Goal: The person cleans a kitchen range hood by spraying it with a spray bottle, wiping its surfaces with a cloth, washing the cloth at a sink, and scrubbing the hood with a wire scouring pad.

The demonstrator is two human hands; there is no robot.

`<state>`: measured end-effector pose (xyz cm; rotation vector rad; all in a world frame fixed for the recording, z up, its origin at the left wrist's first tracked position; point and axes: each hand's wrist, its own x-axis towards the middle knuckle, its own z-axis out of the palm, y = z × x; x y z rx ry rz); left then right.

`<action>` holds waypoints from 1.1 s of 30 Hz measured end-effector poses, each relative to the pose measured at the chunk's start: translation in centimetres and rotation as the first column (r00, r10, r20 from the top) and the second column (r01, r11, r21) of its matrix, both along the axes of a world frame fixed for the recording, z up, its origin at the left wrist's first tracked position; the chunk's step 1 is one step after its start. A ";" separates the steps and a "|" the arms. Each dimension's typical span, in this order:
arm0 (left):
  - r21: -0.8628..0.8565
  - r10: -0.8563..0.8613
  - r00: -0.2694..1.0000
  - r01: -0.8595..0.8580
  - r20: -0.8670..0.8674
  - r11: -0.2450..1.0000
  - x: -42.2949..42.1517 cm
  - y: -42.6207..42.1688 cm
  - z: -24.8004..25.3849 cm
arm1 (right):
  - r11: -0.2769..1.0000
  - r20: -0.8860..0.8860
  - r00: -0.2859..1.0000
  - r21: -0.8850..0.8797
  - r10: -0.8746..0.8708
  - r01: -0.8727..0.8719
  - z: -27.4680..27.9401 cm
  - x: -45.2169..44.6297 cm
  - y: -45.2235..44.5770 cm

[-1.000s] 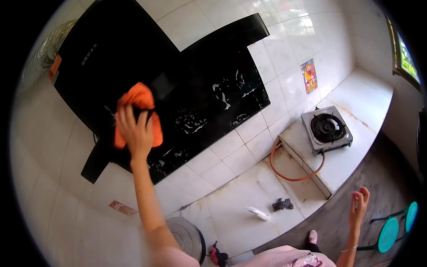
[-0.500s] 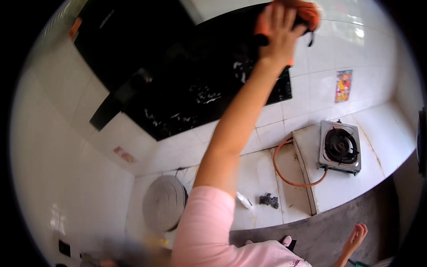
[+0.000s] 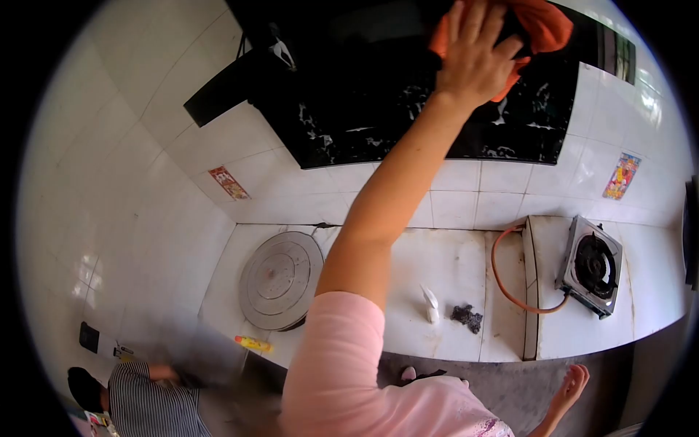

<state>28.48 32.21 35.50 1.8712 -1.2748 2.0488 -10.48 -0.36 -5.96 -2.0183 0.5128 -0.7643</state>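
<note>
The left hand [image 3: 477, 54] has its fingers bent over an orange cloth [image 3: 542, 25] and holds it against the front of the big black hood [image 3: 364, 80]. The cloth is up near the top of what shows of the hood and pokes out on both sides of the hand. White streaks [image 3: 313, 125] run along the lower part of the hood. The right hand [image 3: 570, 386] is far below the hood, toward its right end, with its fingers loose and a little curled, held open in the air. Under the hood is a white counter [image 3: 408, 335]. On it, below the hood's left end, sits a round grey lid [image 3: 280, 280], with a yellow thing [image 3: 253, 344] near it. Below the hood's middle lie a white thing [image 3: 429, 302] and a dark, crumpled clump [image 3: 466, 317], close together. Below the hood's right end stands a small stove [image 3: 593, 262] with an orange hose [image 3: 502, 273]. Another person in a striped top [image 3: 160, 400] is down and left of the hood.
</note>
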 end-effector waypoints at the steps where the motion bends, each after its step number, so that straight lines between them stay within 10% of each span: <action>1: -0.016 0.026 1.000 -0.026 -0.009 1.000 -0.1 2.5 0.0 | 1.000 0.005 1.000 -0.005 0.008 -0.008 -0.1 0.5 0.7; 15: -0.522 0.541 0.841 -0.473 -0.026 0.710 2.2 38.3 -2.2 | 0.994 0.011 0.998 -0.098 0.055 -0.054 -1.8 4.9 8.3; 18: -0.688 0.521 0.837 -0.479 -0.169 0.546 2.9 43.4 -1.7 | 0.901 -0.022 0.994 -0.420 0.109 -0.108 -4.4 4.6 6.8; 19: -0.719 0.493 0.849 -0.464 -0.193 0.517 2.9 44.8 -1.2 | 0.990 0.103 0.995 0.143 0.004 -0.019 -9.4 6.1 5.3; 20: -0.720 0.532 0.835 -0.453 -0.136 0.526 3.1 45.9 -1.2 | 0.832 0.124 0.977 -0.550 0.170 -0.075 -4.4 6.4 7.1; 24: -0.762 0.624 0.759 -0.511 -0.184 0.397 2.8 46.1 -1.0 | 0.887 0.222 0.972 -0.460 0.075 0.037 -11.5 9.2 6.2; 29: -0.830 0.459 0.845 -0.449 -0.274 0.332 1.7 41.2 0.6 | 0.967 -0.177 0.973 -0.183 0.146 -0.178 -17.8 10.4 4.1; 33: -0.793 0.485 0.837 -0.466 -0.253 0.392 0.8 35.1 1.4 | 0.930 0.120 0.990 -0.366 0.073 -0.025 -15.8 8.9 3.3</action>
